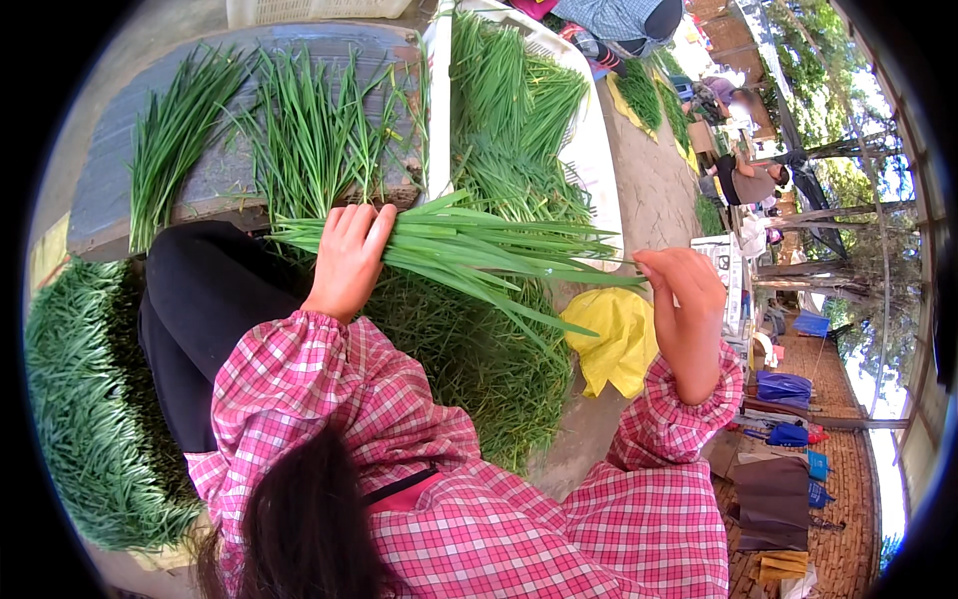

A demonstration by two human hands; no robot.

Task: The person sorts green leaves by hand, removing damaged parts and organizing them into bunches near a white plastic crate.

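Note:
My left hand is closed round the lower part of a bunch of garlic chives, whose flat green leaves fan out to the right. At the tip of one long leaf my right hand pinches with thumb and finger, apart from the bunch. Beyond my left hand, two loose bundles of chives, one on the left and one nearer the middle, lie on a grey board. Right of the board, a white plastic crate holds many more chives.
A large heap of chives lies at the left, another heap below the held bunch. A yellow bag sits on the floor near my right forearm. At the far right, other people are by a brick wall.

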